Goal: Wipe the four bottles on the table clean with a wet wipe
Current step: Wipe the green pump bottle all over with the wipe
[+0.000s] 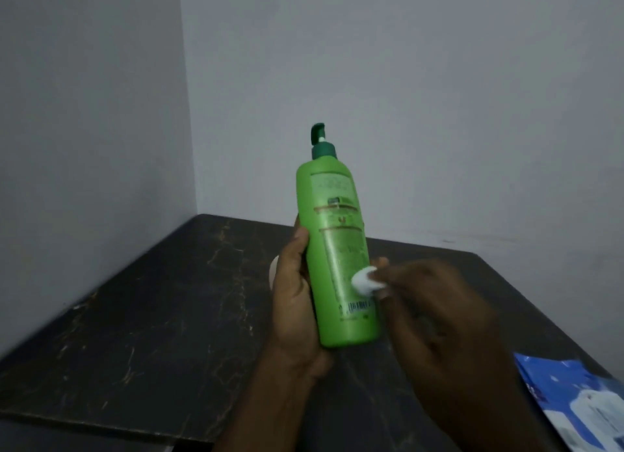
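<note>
The dark, crack-veined bench (135,299) fills the left of the view and meets two pale walls in the corner. A sliver of something white (274,272) shows just behind the left hand. It may be another bottle, but too little of it is visible to tell.

The left hand (297,303) is wrapped round the lower half of the green pump bottle (341,249). The thumb lies up the bottle's left edge and the palm cups it from behind. The bottle is raised off the bench, nearly upright and leaning slightly left, with its printed back label towards the camera. This hold probably serves to steady the bottle and leave its near face free for wiping.

Against the lower right part of that label sits the wet wipe (364,281), bunched into a small white wad. The right hand (439,323) pinches the wad in its fingertips and presses it to the plastic. The hand is blurred, so exactly how its fingers lie is unclear. Bunching the wipe likely gives a firmer pad to rub with.

At the far right edge a blue and white wipes packet (574,401) lies flat on the bench, close to the right hand. No other bottles can be made out, so the task looks to be somewhere in the middle, on one bottle of the four.
</note>
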Available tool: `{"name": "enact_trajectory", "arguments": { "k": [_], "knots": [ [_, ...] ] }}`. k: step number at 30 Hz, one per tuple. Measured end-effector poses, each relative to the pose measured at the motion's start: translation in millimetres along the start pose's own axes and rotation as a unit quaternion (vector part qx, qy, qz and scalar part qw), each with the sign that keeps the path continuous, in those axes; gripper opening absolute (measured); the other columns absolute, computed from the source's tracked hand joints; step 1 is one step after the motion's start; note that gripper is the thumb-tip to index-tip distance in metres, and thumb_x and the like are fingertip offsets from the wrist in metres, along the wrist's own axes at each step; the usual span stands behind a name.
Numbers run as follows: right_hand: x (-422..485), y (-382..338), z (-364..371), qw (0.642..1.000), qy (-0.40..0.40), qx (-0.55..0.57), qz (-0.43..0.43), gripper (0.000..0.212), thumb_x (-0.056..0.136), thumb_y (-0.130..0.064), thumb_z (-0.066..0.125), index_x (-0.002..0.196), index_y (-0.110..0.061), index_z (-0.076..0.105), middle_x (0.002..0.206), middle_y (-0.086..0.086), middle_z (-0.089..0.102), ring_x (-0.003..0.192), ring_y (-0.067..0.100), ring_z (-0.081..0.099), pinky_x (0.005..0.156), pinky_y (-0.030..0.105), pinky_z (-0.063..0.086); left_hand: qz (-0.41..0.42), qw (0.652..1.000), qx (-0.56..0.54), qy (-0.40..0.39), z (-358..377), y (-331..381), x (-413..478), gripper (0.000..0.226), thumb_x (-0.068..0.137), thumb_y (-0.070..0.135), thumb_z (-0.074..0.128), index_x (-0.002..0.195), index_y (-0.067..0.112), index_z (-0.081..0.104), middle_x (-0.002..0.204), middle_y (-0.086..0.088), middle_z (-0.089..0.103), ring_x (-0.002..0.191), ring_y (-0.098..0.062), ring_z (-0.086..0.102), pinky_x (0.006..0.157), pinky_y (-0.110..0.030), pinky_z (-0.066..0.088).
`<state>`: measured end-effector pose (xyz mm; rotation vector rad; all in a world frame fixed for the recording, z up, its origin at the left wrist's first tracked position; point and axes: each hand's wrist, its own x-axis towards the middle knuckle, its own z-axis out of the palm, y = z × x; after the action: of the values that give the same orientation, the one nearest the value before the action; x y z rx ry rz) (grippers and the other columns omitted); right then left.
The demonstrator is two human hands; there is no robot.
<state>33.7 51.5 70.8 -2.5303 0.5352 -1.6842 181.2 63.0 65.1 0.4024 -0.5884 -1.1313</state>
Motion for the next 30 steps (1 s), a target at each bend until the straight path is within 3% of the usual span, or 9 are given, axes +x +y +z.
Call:
{"name": "enact_trajectory", "arguments": {
  "k": [2, 6, 12, 15, 20, 23, 25, 27, 30],
  "knots": [
    [0, -1, -3, 0.998, -0.049, 0.016, -0.044, 0.02, 0.088, -0.008, 0.066, 0.102, -0.018, 0.074, 0.099, -0.002, 0.064, 0.099, 0.016, 0.065, 0.084, 0.035, 0.051, -0.007, 1.0, 0.016, -0.014, -1, -5, 1, 0.073, 0.084, 0.049, 0.061, 0.144, 0.009, 0.048, 0.128, -0.026, 0.058, 0.095, -0.036, 0.066, 0.087, -0.044, 0.057],
    [2, -4, -10, 0.991, -0.096, -0.011, -0.088, 0.016, 0.09, -0.015, 0.068, 0.103, -0.021, 0.075, 0.096, -0.004, 0.063, 0.089, 0.011, 0.063, 0.085, 0.024, 0.049, -0.048, 0.995, 0.068, -0.063, -5, -10, -3, 0.055, 0.085, 0.045, 0.057, 0.122, 0.007, 0.069, 0.103, -0.025, 0.07, 0.083, -0.031, 0.071, 0.076, -0.04, 0.06],
    [4, 8, -17, 0.987, 0.124, -0.078, 0.062, 0.013, 0.091, -0.011, 0.071, 0.1, -0.019, 0.067, 0.093, -0.006, 0.063, 0.082, 0.0, 0.057, 0.07, 0.005, 0.042, -0.095, 0.972, 0.151, -0.155, -4, -19, -11, 0.048, 0.081, 0.044, 0.062, 0.12, 0.016, 0.068, 0.104, -0.02, 0.071, 0.083, -0.035, 0.07, 0.077, -0.046, 0.055],
    [4, 16, -28, 0.97, 0.195, -0.076, 0.121, 0.012, 0.092, -0.012, 0.072, 0.103, -0.013, 0.068, 0.096, -0.002, 0.063, 0.085, 0.003, 0.06, 0.067, 0.011, 0.047, -0.127, 0.954, 0.176, -0.205, -7, -25, -10, 0.055, 0.087, 0.04, 0.055, 0.137, 0.019, 0.057, 0.115, -0.023, 0.066, 0.091, -0.042, 0.066, 0.08, -0.046, 0.052],
    [5, 27, -38, 0.949, 0.268, -0.111, 0.126, 0.013, 0.092, -0.007, 0.07, 0.105, -0.01, 0.07, 0.103, 0.002, 0.062, 0.093, -0.003, 0.056, 0.074, 0.014, 0.046, -0.128, 0.934, 0.22, -0.252, -9, -24, -6, 0.058, 0.089, 0.033, 0.054, 0.146, 0.03, 0.048, 0.13, -0.023, 0.061, 0.1, -0.047, 0.064, 0.084, -0.046, 0.049],
    [6, 23, -35, 0.963, 0.232, -0.09, 0.1, 0.019, 0.089, 0.003, 0.069, 0.105, -0.006, 0.072, 0.101, 0.005, 0.064, 0.094, -0.002, 0.058, 0.078, 0.009, 0.043, -0.119, 0.941, 0.197, -0.246, -11, -24, -4, 0.065, 0.084, 0.027, 0.066, 0.147, 0.027, 0.047, 0.135, -0.023, 0.06, 0.106, -0.047, 0.06, 0.09, -0.049, 0.049],
    [7, 18, -29, 0.981, 0.163, -0.077, 0.074, 0.022, 0.086, 0.007, 0.069, 0.104, -0.006, 0.071, 0.099, 0.006, 0.064, 0.091, 0.003, 0.059, 0.077, 0.01, 0.043, -0.113, 0.951, 0.181, -0.225, -13, -23, -3, 0.072, 0.077, 0.028, 0.08, 0.142, 0.018, 0.053, 0.132, -0.023, 0.061, 0.109, -0.042, 0.059, 0.098, -0.053, 0.045],
    [7, 15, -24, 0.994, 0.072, -0.065, 0.046, 0.024, 0.084, 0.008, 0.07, 0.104, -0.007, 0.07, 0.099, 0.004, 0.064, 0.09, 0.005, 0.059, 0.076, 0.012, 0.045, -0.097, 0.96, 0.167, -0.201, -12, -21, -3, 0.073, 0.069, 0.031, 0.088, 0.133, 0.008, 0.061, 0.125, -0.023, 0.065, 0.106, -0.034, 0.064, 0.097, -0.048, 0.05],
    [7, 12, -27, 0.999, -0.031, -0.018, 0.015, 0.02, 0.086, -0.001, 0.068, 0.101, -0.013, 0.071, 0.098, -0.004, 0.064, 0.091, -0.003, 0.059, 0.075, 0.008, 0.043, -0.073, 0.977, 0.123, -0.157, -12, -17, -3, 0.062, 0.056, 0.041, 0.095, 0.107, 0.011, 0.077, 0.108, -0.016, 0.074, 0.095, -0.026, 0.071, 0.089, -0.043, 0.057]
  ]
}}
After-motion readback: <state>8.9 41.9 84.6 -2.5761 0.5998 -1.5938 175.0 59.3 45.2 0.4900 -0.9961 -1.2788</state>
